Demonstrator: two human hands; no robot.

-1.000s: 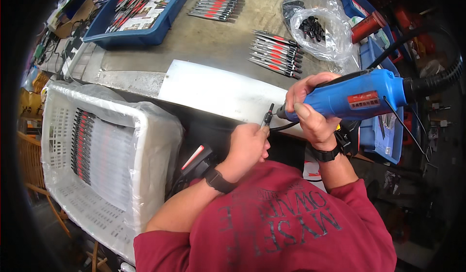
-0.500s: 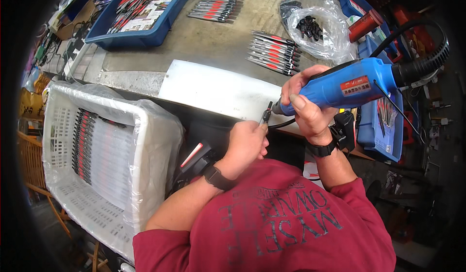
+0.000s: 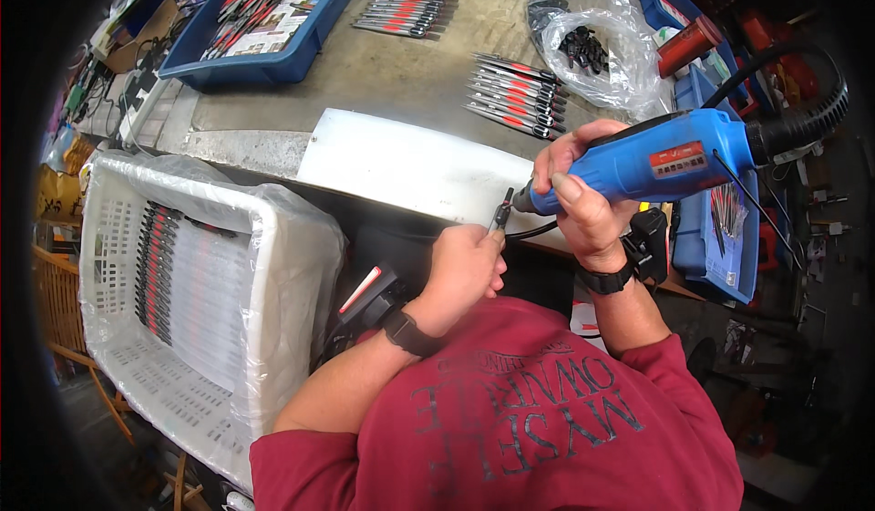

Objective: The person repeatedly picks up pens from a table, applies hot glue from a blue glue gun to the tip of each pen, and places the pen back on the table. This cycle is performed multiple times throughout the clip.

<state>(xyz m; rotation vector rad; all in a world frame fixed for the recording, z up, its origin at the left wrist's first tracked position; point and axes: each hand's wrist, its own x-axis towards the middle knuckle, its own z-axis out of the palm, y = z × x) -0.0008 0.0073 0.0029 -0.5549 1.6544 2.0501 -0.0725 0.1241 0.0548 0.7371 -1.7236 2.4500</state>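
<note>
My left hand [image 3: 460, 267] is closed round a slim pen-shaped tool [image 3: 501, 214], its black end sticking up and a grey body partly hidden by the fingers. My right hand [image 3: 586, 208] grips the front of a blue electric screwdriver [image 3: 656, 160], fingers wrapped over it and the thumb along its side. The screwdriver's dark nose points left, close beside the tool's black end. Whether the two touch, I cannot tell. Both hands are over the near edge of a white board [image 3: 401, 169].
Rows of grey, red and black pen-shaped tools [image 3: 517, 97] lie on the worktable [image 3: 410, 82]. Black small parts [image 3: 583, 51] fill a clear bag. Blue trays [image 3: 301, 69] stand at the far left and right. A plastic-lined white crate [image 3: 260, 301] holds more tools. A thick black cable [image 3: 802, 137] hangs behind the screwdriver.
The electric screwdriver and my right hand have shifted very slightly to the right. My left hand keeps its grip on the pen-shaped tool, almost unmoved.
</note>
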